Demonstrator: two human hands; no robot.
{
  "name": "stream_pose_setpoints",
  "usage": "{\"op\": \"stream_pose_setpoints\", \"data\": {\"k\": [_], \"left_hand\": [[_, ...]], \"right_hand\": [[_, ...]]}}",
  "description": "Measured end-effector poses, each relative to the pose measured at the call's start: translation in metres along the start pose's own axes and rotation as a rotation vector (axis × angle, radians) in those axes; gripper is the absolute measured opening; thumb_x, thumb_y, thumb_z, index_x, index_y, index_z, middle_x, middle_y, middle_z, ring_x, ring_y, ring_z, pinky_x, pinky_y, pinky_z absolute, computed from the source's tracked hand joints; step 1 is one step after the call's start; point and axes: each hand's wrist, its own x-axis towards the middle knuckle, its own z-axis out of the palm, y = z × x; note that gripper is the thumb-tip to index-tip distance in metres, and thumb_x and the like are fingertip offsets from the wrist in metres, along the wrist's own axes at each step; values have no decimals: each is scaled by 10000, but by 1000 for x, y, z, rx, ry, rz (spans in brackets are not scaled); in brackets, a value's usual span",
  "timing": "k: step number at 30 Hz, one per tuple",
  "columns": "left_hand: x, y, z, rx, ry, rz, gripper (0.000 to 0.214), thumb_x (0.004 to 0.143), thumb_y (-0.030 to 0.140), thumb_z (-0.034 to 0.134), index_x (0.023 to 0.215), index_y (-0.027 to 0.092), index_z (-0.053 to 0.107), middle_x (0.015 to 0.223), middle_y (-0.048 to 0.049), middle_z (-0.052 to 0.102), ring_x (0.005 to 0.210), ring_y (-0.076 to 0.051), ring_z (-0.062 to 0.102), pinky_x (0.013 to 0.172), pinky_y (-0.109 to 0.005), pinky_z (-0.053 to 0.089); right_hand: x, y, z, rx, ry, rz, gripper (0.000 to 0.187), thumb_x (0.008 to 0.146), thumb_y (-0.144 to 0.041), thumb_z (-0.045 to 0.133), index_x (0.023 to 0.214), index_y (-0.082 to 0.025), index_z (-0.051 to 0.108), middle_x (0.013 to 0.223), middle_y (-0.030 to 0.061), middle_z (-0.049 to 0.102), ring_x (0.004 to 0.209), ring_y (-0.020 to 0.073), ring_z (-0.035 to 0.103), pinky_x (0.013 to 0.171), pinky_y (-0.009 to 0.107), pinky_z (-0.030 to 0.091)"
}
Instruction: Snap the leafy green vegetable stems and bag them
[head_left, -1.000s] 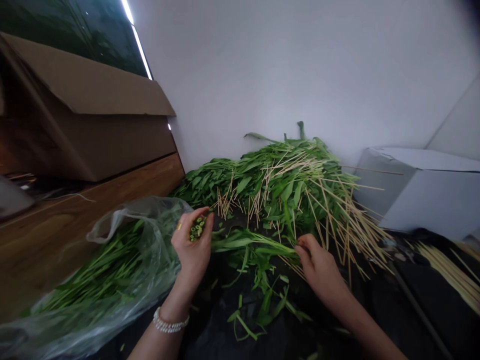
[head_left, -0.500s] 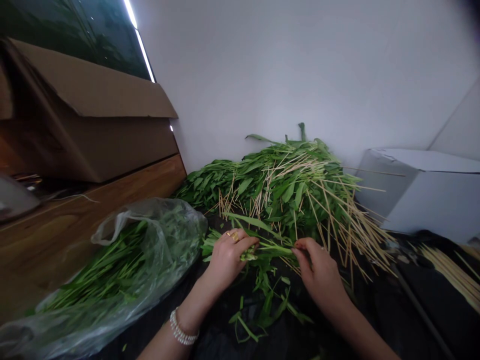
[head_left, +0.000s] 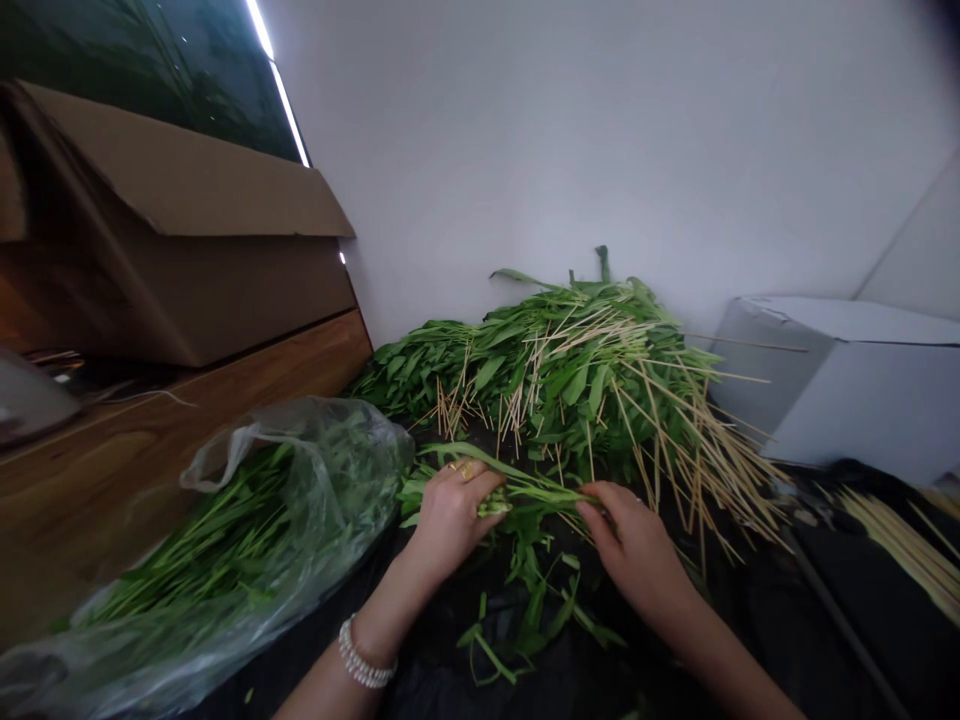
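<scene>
My left hand (head_left: 454, 510) is closed around a bunch of leafy green stems (head_left: 412, 492), with the cut ends showing between thumb and fingers. From that fist, long thin greens (head_left: 536, 487) stretch to my right hand (head_left: 626, 525), whose thumb and fingers pinch their far end. Loose leaves and short stem pieces (head_left: 536, 600) lie on the black surface below my hands. Behind them rises a large heap of greens (head_left: 480, 365) skewered on thin wooden sticks (head_left: 690, 450), many sticking out to the right.
At left, an open clear plastic bag (head_left: 330, 500) holds more greens. A cardboard box (head_left: 247, 290) stands on a wooden surface (head_left: 315, 355) beyond it. To the right are a white box (head_left: 870, 390) and a bundle of sticks (head_left: 900, 550). A white wall (head_left: 600, 130) closes the back.
My right hand has shifted slightly left, closer to my left hand, still pinching the stems. The long leaf above my left hand now lies lower and farther left.
</scene>
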Motion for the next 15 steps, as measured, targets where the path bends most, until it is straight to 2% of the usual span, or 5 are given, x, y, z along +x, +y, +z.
{"op": "stream_pose_setpoints", "data": {"k": [4,7,11,13,15], "left_hand": [[3,-3,-4,-84,118,-182,122,767,121,602,837,197,666,777,-23,631,746,-175,598,698,-290,459],[7,-12,-13,-117,326,-339,104,775,139,596,808,198,675,758,-5,621,726,-156,593,694,-275,455],[11,-25,-23,-88,580,-399,103,821,218,583,824,192,683,889,-37,617,849,-173,603,809,-307,462],[11,-28,-25,-102,625,-411,115,849,228,558,848,189,666,950,-49,636,896,-178,610,839,-313,460],[9,-27,-26,-124,624,-445,123,879,226,523,879,192,641,882,-28,663,826,-159,623,786,-287,470]], "right_hand": [[1,3,0,-6,-127,21,251,931,-324,427,842,-223,639,791,24,682,741,189,639,680,309,477],[1,6,-1,12,-128,65,285,927,-358,426,817,-230,656,754,15,688,713,186,648,650,293,476],[1,13,1,6,-87,101,296,926,-388,425,830,-233,657,764,16,697,715,188,654,644,285,472],[1,14,1,-50,-73,97,290,930,-374,419,849,-227,656,781,23,697,734,198,651,664,299,465],[1,14,1,-110,-68,68,282,936,-350,414,864,-220,654,800,30,695,759,209,641,700,321,453]]}}
